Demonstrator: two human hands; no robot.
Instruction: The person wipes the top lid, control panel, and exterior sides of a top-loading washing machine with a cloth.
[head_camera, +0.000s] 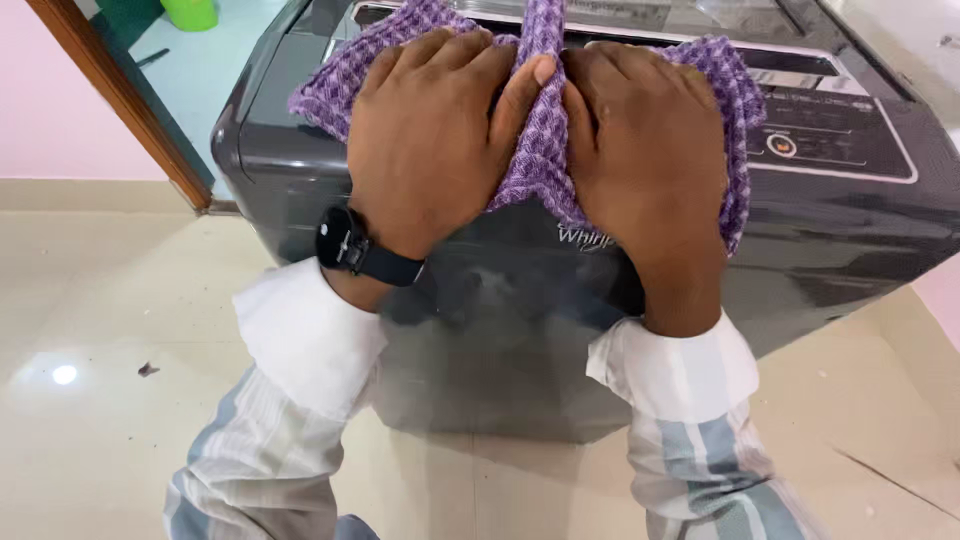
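Observation:
A purple checked cloth (535, 165) is bunched up against the front top edge of a dark grey top-loading washing machine (840, 235). My left hand (425, 140) grips the cloth's left part, fingers curled into the fabric; a black watch sits on that wrist. My right hand (645, 150) grips the right part, pressed beside the left hand. A ridge of cloth stands up between the two thumbs. Most of the cloth is hidden under my hands.
The machine's control panel (835, 135) lies at the right of its lid. Beige tiled floor (110, 390) surrounds the machine. A wooden door frame (120, 95) stands at the left, with a green container (190, 12) beyond it.

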